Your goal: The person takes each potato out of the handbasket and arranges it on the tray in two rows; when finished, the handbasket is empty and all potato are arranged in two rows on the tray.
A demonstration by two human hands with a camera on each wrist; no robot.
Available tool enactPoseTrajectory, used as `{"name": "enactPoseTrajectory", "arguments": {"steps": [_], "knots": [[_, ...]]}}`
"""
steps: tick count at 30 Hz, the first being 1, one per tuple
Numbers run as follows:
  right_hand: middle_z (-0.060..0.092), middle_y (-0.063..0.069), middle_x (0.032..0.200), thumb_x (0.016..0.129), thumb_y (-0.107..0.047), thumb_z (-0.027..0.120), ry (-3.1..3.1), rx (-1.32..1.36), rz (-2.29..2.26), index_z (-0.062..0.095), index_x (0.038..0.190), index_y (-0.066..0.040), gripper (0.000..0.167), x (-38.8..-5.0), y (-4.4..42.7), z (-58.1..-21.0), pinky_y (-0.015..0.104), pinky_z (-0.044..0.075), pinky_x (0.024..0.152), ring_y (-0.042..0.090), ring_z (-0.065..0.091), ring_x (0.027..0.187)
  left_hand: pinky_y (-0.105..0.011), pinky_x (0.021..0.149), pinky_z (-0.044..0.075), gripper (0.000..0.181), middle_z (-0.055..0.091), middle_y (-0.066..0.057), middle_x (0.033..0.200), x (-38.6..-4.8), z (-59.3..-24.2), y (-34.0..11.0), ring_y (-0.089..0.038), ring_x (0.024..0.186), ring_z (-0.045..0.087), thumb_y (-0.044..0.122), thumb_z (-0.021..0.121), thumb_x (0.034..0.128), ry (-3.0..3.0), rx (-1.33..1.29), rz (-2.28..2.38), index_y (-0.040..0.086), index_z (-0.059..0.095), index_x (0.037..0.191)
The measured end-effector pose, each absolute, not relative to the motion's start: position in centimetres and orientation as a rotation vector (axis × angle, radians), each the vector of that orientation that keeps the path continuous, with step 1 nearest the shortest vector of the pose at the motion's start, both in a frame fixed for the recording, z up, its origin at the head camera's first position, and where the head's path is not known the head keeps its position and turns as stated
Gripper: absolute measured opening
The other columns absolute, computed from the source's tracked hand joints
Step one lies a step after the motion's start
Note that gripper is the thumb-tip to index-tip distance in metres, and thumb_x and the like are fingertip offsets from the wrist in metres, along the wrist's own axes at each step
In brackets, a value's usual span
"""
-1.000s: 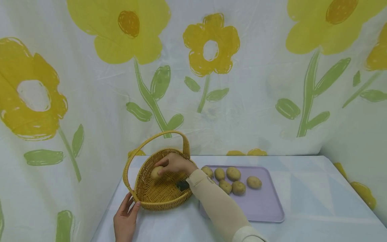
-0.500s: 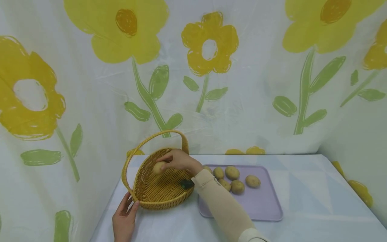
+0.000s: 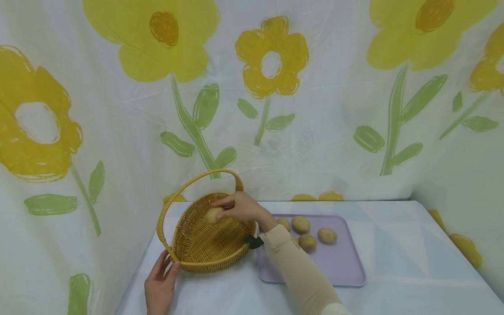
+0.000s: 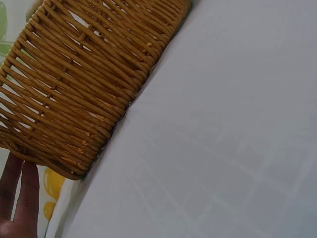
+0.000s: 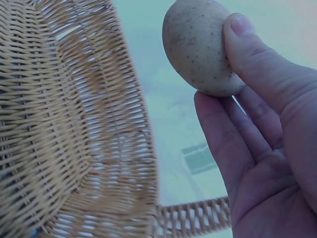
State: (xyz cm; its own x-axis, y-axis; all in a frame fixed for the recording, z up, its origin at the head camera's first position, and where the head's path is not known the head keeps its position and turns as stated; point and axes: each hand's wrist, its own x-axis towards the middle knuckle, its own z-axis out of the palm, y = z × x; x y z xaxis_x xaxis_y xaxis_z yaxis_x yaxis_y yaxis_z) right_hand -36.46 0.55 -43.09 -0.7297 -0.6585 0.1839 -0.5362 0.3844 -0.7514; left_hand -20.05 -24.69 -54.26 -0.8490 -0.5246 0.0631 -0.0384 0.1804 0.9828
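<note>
A potato [image 3: 213,216] is held between the thumb and fingers of my right hand [image 3: 242,208], over the inside of a wicker basket [image 3: 201,249]. The right wrist view shows this potato [image 5: 195,47] pinched at one end, with the basket's woven wall [image 5: 116,124] to its left. My left hand [image 3: 160,282] grips the basket's left rim near the foot of the handle, thumb in front. Two left fingers [image 4: 27,193] touch the basket edge in the left wrist view. The basket looks tilted, its opening facing me.
To the right lies a lilac tray [image 3: 334,269] bearing several potatoes [image 3: 301,224], some partly behind my right forearm. A flower-printed cloth [image 3: 315,153] hangs behind the table [image 3: 409,262]. The basket's tall handle [image 3: 187,186] arches up at the back left.
My right hand has moved right and slightly up inside the basket's opening, still holding the potato. The left hand keeps its grip on the rim.
</note>
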Motion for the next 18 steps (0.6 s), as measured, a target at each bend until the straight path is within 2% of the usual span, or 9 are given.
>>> {"name": "enactPoseTrajectory", "arguments": {"steps": [3, 7, 18], "knots": [[0.074, -0.005, 0.125, 0.088, -0.030, 0.080, 2.459, -1.048, -1.330, 0.072, 0.130, -0.017, 0.044, -36.1, 1.3, -42.9, 0.014, 0.059, 0.084, 0.000, 0.067, 0.099, 0.006, 0.088, 0.048, 0.062, 0.055, -0.002, 0.151, -20.0, -54.2, -24.6, 0.021, 0.107, 0.049, 0.017, 0.075, 0.0947, -2.067, 0.524, -1.711, 0.009, 0.050, 0.151], [0.073, -0.009, 0.128, 0.089, -0.029, 0.079, 2.453, -1.028, -1.374, 0.072, 0.130, -0.018, 0.043, -35.5, 2.5, -42.7, 0.017, 0.059, 0.094, 0.002, 0.065, 0.114, 0.006, 0.088, 0.048, 0.062, 0.054, -0.004, 0.152, -20.1, -54.3, -24.7, 0.021, 0.108, 0.049, 0.018, 0.075, 0.0947, -2.065, 0.520, -1.722, 0.009, 0.050, 0.151], [0.071, -0.005, 0.132, 0.088, -0.029, 0.081, 2.440, -0.922, -1.509, 0.073, 0.129, -0.020, 0.043, -33.5, 6.5, -43.1, 0.021, 0.062, 0.094, 0.014, 0.068, 0.118, 0.006, 0.088, 0.047, 0.064, 0.051, -0.009, 0.155, -20.4, -54.6, -25.1, 0.021, 0.108, 0.048, 0.023, 0.075, 0.0946, -2.078, 0.522, -1.716, 0.010, 0.050, 0.151]]}}
